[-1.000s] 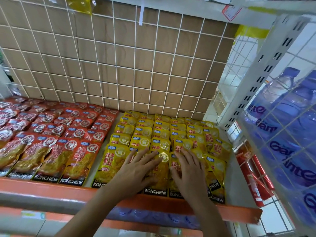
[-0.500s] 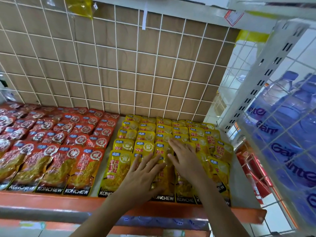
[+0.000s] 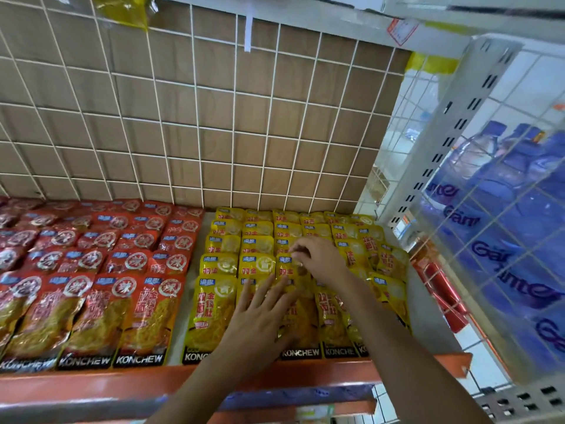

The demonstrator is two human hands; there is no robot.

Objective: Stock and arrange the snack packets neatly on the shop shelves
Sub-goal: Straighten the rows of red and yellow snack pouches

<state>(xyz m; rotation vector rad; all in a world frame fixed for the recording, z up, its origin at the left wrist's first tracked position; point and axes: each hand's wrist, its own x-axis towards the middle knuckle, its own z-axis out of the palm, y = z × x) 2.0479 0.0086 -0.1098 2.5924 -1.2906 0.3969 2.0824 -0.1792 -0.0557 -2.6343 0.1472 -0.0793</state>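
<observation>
Head view shows the yellow packets lying in overlapping rows on the orange-edged shelf at lower centre of the frame, beside the red packets at lower left. On a front-row packet the left hand rests flat, fingers straight and spread. Farther back, the right hand curls its fingertips onto another packet's top edge, pinching it.

left packets | right packets beside, both on shelf | bottles far right
</observation>
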